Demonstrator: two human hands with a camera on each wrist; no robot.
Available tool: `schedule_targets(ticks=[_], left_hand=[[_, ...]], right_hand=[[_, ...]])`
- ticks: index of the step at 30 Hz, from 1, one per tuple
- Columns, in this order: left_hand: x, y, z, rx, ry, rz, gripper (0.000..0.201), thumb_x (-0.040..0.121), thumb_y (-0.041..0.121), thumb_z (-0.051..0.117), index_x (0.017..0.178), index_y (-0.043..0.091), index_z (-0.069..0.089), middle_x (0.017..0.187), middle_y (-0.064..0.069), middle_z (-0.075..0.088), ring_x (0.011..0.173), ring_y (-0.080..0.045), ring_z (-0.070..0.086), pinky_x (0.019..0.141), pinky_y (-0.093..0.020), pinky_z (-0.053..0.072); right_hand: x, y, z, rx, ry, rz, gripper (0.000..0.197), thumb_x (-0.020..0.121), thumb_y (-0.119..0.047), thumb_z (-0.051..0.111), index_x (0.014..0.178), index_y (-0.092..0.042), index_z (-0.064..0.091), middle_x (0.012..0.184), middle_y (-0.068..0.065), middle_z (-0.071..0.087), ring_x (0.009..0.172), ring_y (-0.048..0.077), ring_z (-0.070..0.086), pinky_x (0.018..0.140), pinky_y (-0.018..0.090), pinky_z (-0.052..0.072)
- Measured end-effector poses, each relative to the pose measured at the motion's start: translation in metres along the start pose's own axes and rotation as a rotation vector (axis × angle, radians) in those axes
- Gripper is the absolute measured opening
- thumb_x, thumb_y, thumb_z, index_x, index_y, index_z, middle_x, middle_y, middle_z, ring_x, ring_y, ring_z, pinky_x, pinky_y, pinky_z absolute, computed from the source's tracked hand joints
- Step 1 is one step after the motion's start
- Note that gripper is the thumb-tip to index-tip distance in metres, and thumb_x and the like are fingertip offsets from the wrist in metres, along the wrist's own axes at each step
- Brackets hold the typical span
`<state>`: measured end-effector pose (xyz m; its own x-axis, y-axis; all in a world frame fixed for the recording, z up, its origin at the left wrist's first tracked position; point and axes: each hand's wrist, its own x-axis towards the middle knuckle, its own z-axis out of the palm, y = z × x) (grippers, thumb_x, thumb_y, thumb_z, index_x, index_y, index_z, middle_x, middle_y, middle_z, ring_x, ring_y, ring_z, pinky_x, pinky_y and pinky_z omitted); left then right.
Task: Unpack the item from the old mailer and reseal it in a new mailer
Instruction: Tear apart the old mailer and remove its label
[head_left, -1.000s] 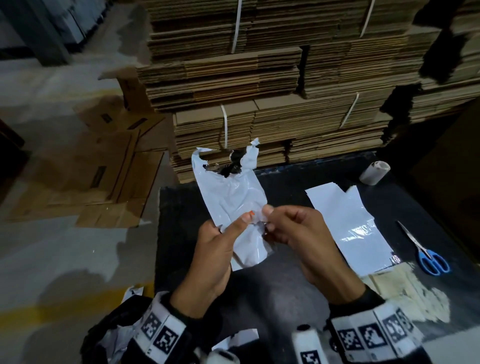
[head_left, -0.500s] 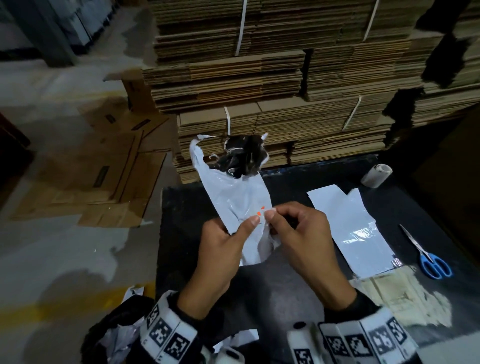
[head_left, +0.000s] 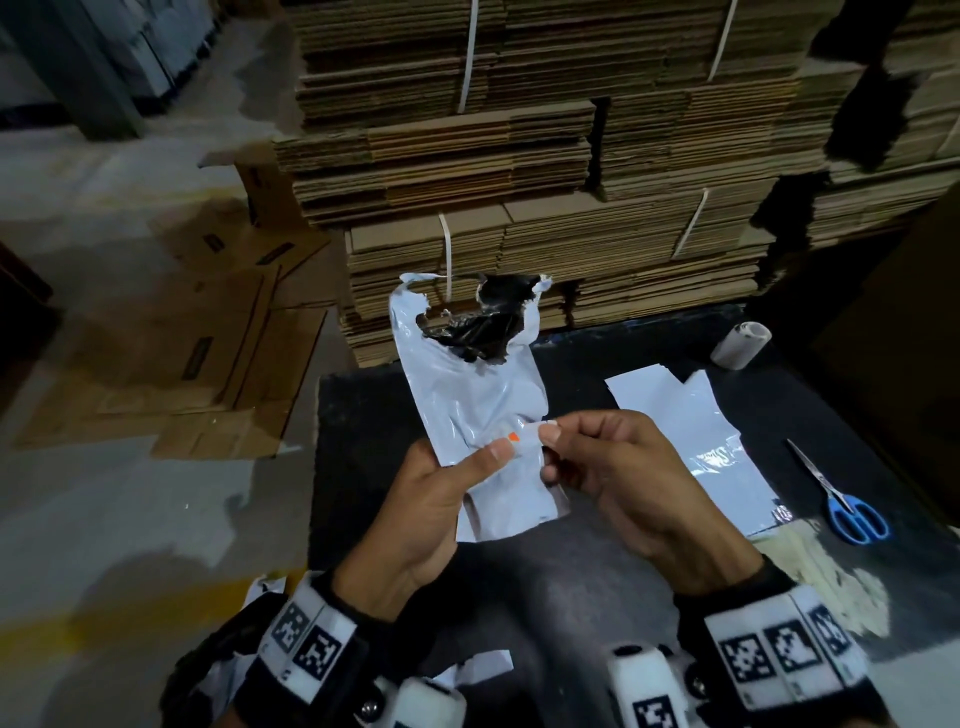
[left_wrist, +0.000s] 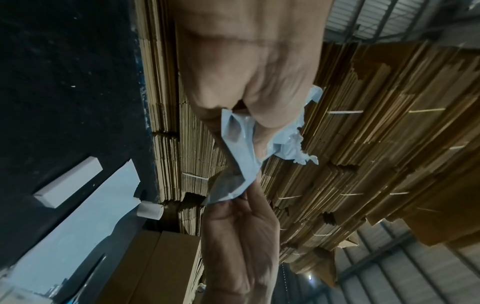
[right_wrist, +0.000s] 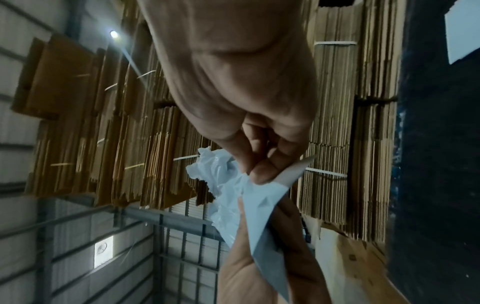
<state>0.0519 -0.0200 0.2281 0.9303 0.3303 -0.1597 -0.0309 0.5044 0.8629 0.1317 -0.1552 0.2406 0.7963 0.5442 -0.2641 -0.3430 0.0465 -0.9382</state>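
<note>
Both hands hold a torn white poly mailer (head_left: 485, 415) upright above the dark surface (head_left: 374, 415). The left hand (head_left: 421, 519) grips the mailer's lower left part, thumb laid across the front and fingers curled behind. The right hand (head_left: 623, 483) pinches a small white tab with an orange mark (head_left: 514, 437) on the mailer's front between thumb and forefinger, its other fingers curled in. The mailer's top edge is ragged and ripped open, and its black inner lining (head_left: 488, 325) shows through the hole; whether the item is inside cannot be told. In the left wrist view the mailer (left_wrist: 241, 148) runs between the two hands, and in the right wrist view its crumpled top (right_wrist: 223, 176) sticks out past the pinching fingers. On the surface to the right lies a flat white mailer (head_left: 691, 441), unfolded, with a blue-handled pair of scissors (head_left: 836, 493) just beyond it and a roll of tape (head_left: 740, 344) near the far edge. A small white box (left_wrist: 68, 182) lies on the surface in the left wrist view. Strapped stacks of flattened cardboard (head_left: 519, 156) rise behind the surface, and loose flattened cartons (head_left: 197, 332) lie on the floor to the left.
</note>
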Motion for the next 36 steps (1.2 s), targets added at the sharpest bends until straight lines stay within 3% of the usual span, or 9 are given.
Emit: schedule_targets(ticks=[3, 6, 10, 13, 15, 18, 22, 29, 36], left_hand=[[-0.002, -0.001, -0.002, -0.012, 0.005, -0.037, 0.032, 0.071, 0.011, 0.065, 0.101, 0.02, 0.07, 0.1, -0.001, 0.076, 0.091, -0.02, 0.073, 0.071, -0.028, 0.059], [-0.004, 0.001, -0.006, 0.027, 0.013, -0.021, 0.033, 0.067, 0.013, 0.067, 0.099, 0.021, 0.067, 0.092, 0.005, 0.077, 0.085, -0.014, 0.073, 0.067, -0.023, 0.058], [-0.007, 0.004, -0.007, 0.056, 0.024, -0.006, 0.033, 0.071, 0.012, 0.067, 0.105, 0.016, 0.067, 0.104, -0.003, 0.075, 0.096, -0.021, 0.072, 0.078, -0.029, 0.058], [-0.009, 0.006, -0.006, 0.069, 0.027, 0.004, 0.022, 0.081, 0.005, 0.063, 0.097, 0.019, 0.07, 0.1, -0.001, 0.076, 0.094, -0.02, 0.072, 0.077, -0.028, 0.059], [-0.01, 0.007, -0.004, 0.061, 0.017, 0.014, 0.021, 0.082, 0.007, 0.062, 0.087, 0.023, 0.075, 0.096, 0.001, 0.076, 0.091, -0.018, 0.072, 0.079, -0.03, 0.059], [-0.013, 0.009, 0.002, 0.089, 0.013, 0.055, 0.024, 0.073, 0.016, 0.066, 0.076, 0.036, 0.078, 0.086, 0.009, 0.077, 0.083, -0.01, 0.073, 0.07, -0.022, 0.058], [-0.013, 0.006, 0.001, 0.19, 0.083, 0.151, 0.028, 0.079, 0.003, 0.071, 0.083, 0.031, 0.067, 0.076, 0.021, 0.074, 0.074, 0.0, 0.071, 0.058, -0.013, 0.052], [-0.011, 0.005, -0.008, 0.121, 0.042, 0.064, 0.032, 0.083, -0.003, 0.063, 0.101, 0.023, 0.067, 0.097, 0.004, 0.076, 0.092, -0.018, 0.072, 0.071, -0.025, 0.057], [-0.009, 0.004, -0.006, 0.003, 0.007, 0.029, 0.034, 0.077, 0.0, 0.063, 0.103, 0.022, 0.068, 0.1, 0.001, 0.076, 0.093, -0.018, 0.072, 0.071, -0.026, 0.058]], right_hand=[[-0.004, 0.001, 0.003, 0.036, -0.003, 0.003, 0.016, 0.086, -0.004, 0.061, 0.075, 0.003, 0.069, 0.065, 0.011, 0.062, 0.056, 0.017, 0.056, 0.058, 0.022, 0.051], [-0.009, 0.003, 0.007, 0.006, 0.036, -0.041, 0.021, 0.086, -0.008, 0.064, 0.067, -0.001, 0.068, 0.066, 0.014, 0.059, 0.062, 0.022, 0.057, 0.061, 0.029, 0.053], [-0.014, 0.003, 0.01, -0.022, 0.06, -0.092, 0.04, 0.082, -0.031, 0.067, 0.074, 0.008, 0.067, 0.067, 0.013, 0.058, 0.065, 0.021, 0.059, 0.067, 0.035, 0.052], [-0.016, 0.006, 0.018, -0.243, 0.128, -0.212, 0.014, 0.082, -0.019, 0.072, 0.077, -0.006, 0.075, 0.065, 0.003, 0.07, 0.058, 0.008, 0.061, 0.058, 0.022, 0.051], [-0.014, 0.011, 0.019, -0.295, 0.204, -0.259, 0.008, 0.082, -0.015, 0.073, 0.077, -0.01, 0.076, 0.067, 0.0, 0.072, 0.057, 0.007, 0.062, 0.056, 0.021, 0.051], [-0.012, 0.017, 0.018, -0.38, 0.281, -0.314, 0.007, 0.083, -0.019, 0.072, 0.08, -0.014, 0.076, 0.073, -0.003, 0.073, 0.064, 0.007, 0.067, 0.061, 0.022, 0.054], [-0.01, 0.018, 0.02, -0.509, 0.266, -0.358, 0.01, 0.085, -0.022, 0.069, 0.082, -0.015, 0.075, 0.076, -0.006, 0.071, 0.069, 0.008, 0.067, 0.064, 0.023, 0.055], [-0.008, 0.005, 0.013, -0.306, 0.068, -0.132, 0.017, 0.088, -0.012, 0.066, 0.08, 0.002, 0.072, 0.064, 0.012, 0.067, 0.058, 0.014, 0.061, 0.057, 0.021, 0.051], [-0.006, 0.007, 0.01, 0.047, 0.046, 0.0, 0.027, 0.086, -0.007, 0.064, 0.089, 0.02, 0.061, 0.067, 0.013, 0.059, 0.058, 0.015, 0.059, 0.062, 0.023, 0.053]])
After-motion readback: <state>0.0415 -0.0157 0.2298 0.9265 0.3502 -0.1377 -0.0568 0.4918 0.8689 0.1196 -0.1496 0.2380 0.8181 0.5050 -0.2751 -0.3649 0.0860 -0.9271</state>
